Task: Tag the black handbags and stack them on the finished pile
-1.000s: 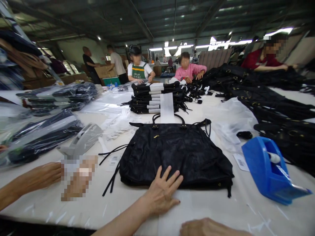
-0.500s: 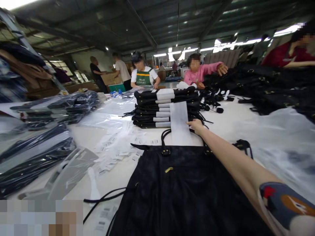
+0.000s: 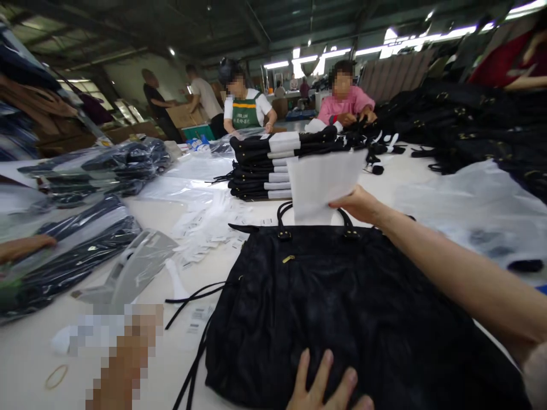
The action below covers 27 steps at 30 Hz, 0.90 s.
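A black bag [image 3: 342,296] lies flat on the table before me, its two handles pointing away and a small gold zip pull near its top. My left hand [image 3: 327,387] rests on the lower part of the bag with its fingers spread. Above the handles, my right hand [image 3: 356,205] pinches a white sheet [image 3: 318,185] at its lower right side, holding it upright and slightly tilted. Behind the sheet stands a stack of folded black bags [image 3: 250,168] with white wraps around them, partly hidden.
Small white labels [image 3: 209,228] lie scattered left of the bag. Plastic-wrapped dark goods [image 3: 98,250] sit further left, where another person's hand [image 3: 25,247] reaches in. Clear plastic [image 3: 478,210] and a heap of black bags [image 3: 482,131] are at right. Two people [image 3: 245,111] work across the table.
My right hand has raised and widened the white sheet, moving slightly right. My left hand has come into view on the bag. Another person's hand appears at the left.
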{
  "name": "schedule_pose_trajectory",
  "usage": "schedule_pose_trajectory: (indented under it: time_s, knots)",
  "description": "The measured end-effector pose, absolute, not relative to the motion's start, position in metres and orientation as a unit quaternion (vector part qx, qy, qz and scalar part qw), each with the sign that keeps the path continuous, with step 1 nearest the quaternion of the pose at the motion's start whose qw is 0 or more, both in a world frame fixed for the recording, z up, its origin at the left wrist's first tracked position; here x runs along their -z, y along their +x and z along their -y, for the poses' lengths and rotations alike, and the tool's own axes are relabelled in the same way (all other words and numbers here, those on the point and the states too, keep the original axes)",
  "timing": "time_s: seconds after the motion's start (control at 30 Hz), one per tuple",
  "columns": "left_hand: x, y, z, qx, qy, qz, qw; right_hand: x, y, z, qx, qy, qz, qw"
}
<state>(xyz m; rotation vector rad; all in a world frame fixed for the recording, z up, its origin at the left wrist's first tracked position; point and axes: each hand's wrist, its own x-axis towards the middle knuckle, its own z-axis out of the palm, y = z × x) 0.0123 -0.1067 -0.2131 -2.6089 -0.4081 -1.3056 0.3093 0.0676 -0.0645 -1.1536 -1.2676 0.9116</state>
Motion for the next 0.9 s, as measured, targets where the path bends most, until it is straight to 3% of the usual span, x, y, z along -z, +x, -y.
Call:
schedule_pose_trajectory:
  time_s: [0.17, 0.33, 0.47, 0.9]
  knots:
    - [0.165, -0.01, 0.105, 0.165, -0.983, 0.074, 0.037, 0.121, 0.263, 0.065, -0.234, -0.526, 0.779, 0.249]
    - [0.154, -0.015, 0.113, 0.118, -0.989, 0.091, -0.009, 0.149, 0.234, 0.106, -0.045, -0.522, 0.85, 0.054]
    - [0.167, -0.011, 0.116, 0.142, -0.984, 0.11, -0.003, 0.15, 0.227, 0.115, -0.004, -0.545, 0.838, 0.011]
    - [0.179, -0.01, 0.115, 0.214, -0.969, 0.111, 0.05, 0.137, 0.216, 0.134, -0.039, -0.55, 0.834, 0.034]
